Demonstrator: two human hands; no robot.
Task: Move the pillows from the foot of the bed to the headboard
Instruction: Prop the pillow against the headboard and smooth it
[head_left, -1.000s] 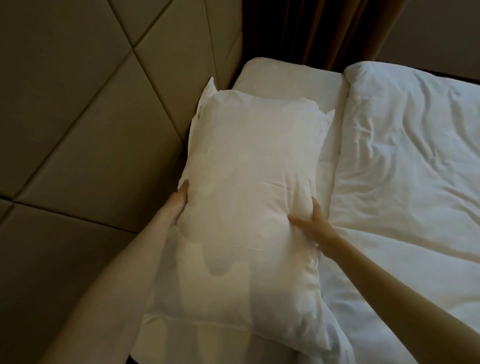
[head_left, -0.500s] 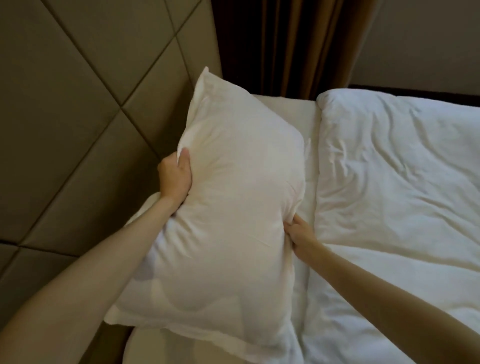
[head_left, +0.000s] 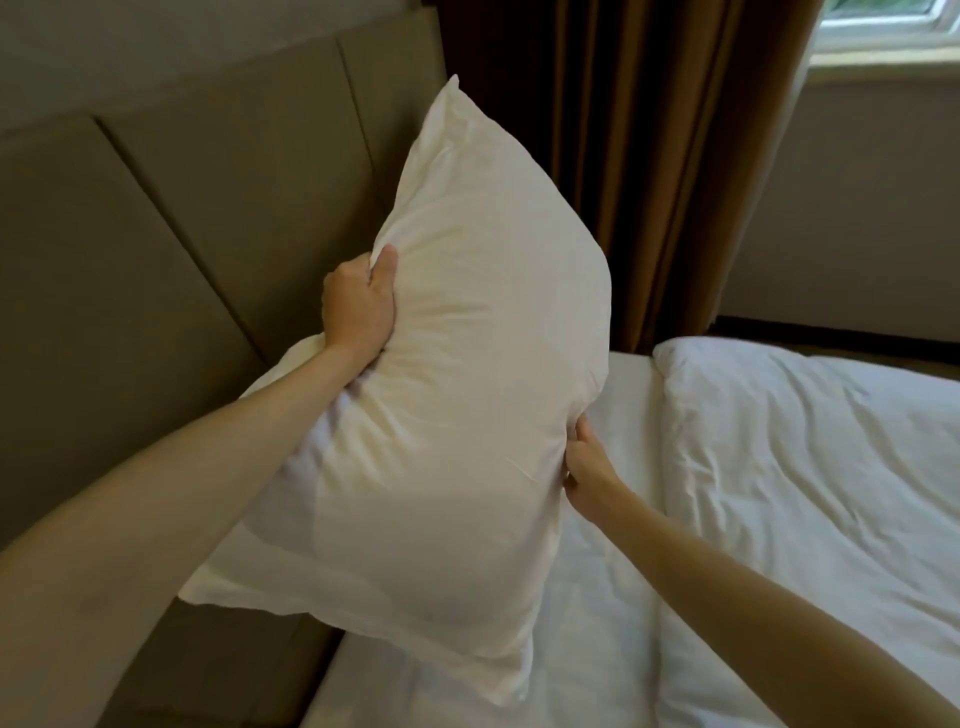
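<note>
— So, where is the white pillow at this moment?

— Up off the mattress, held tilted on end with its top corner pointing high, right in front of the padded beige headboard. Whether its back touches the panels cannot be told from this angle.

— And what has hold of it?

— Both of the person's bare hands. The left hand is closed tight on the pillow's left edge, thumb on the front face, fabric bunched and creased under the grip. The right hand is pressed against the lower right edge; its fingers curl behind the pillow and are mostly hidden, so only the thumb side shows.

— What lies under it?

— The bare white sheet of the mattress, with the pillow's lowest corner hanging just above it. A second white shape peeks out behind the left forearm, too hidden to name.

— Further out?

— A rumpled white duvet covers the bed to the right, apart from the pillow. Behind stands a brown curtain, and a window shows at the top right corner.
</note>
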